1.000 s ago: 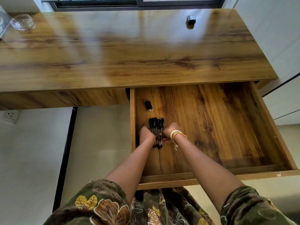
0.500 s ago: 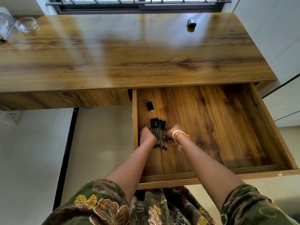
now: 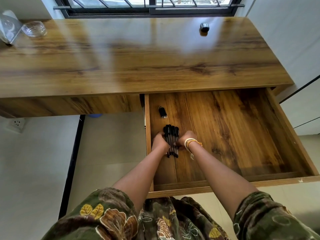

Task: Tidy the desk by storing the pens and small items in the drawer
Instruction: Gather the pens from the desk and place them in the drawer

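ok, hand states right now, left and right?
Left hand: curled against the pens, left side.
Right hand: curled against the pens, right side.

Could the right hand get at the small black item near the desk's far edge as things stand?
Probably yes: the desk top before the small black item is bare, though the right hand is busy with the pens.
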{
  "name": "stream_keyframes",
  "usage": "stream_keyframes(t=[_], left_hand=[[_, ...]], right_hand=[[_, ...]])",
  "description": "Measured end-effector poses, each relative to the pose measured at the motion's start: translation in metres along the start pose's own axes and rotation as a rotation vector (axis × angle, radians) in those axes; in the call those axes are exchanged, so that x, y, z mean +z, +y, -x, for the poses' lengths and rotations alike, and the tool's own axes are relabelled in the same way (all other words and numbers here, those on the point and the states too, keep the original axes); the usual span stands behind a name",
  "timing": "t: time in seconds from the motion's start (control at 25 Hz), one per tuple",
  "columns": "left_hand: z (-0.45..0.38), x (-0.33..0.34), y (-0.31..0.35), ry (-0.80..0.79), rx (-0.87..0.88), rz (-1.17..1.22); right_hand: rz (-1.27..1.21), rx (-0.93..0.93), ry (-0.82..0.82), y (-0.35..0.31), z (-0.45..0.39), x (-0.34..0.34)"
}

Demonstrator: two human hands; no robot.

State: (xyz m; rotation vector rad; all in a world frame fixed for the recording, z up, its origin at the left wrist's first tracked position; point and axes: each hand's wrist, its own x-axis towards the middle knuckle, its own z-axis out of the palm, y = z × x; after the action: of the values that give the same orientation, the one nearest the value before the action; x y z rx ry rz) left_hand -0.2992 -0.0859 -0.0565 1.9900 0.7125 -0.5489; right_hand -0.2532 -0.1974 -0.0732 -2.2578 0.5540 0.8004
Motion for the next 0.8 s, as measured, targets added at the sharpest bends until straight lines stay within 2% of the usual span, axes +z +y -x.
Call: stream_keyframes(t=[0.28,0.36,0.56,0.8], left_hand=[[0.003,-0.006,0.009,0.014,0.04,-0.023],[0.003,-0.016,0.018,0.054,0.136,-0.025],[0.002,-0.071,0.037,0.262,0.581,-0.092],[-0.027,-0.163,0.023,0.416,0.67,-0.23]], right_hand=[[0.024,0.003,0.012,-0.006,0.002,-0.004],[0.043,-0.03,0.105,-0.017,0.006,-0.009],[-0.02,-0.122,0.335,-0.076,0.017,-0.016],[-0.041,-0.353,0.495,-0.165,0.045,0.011]])
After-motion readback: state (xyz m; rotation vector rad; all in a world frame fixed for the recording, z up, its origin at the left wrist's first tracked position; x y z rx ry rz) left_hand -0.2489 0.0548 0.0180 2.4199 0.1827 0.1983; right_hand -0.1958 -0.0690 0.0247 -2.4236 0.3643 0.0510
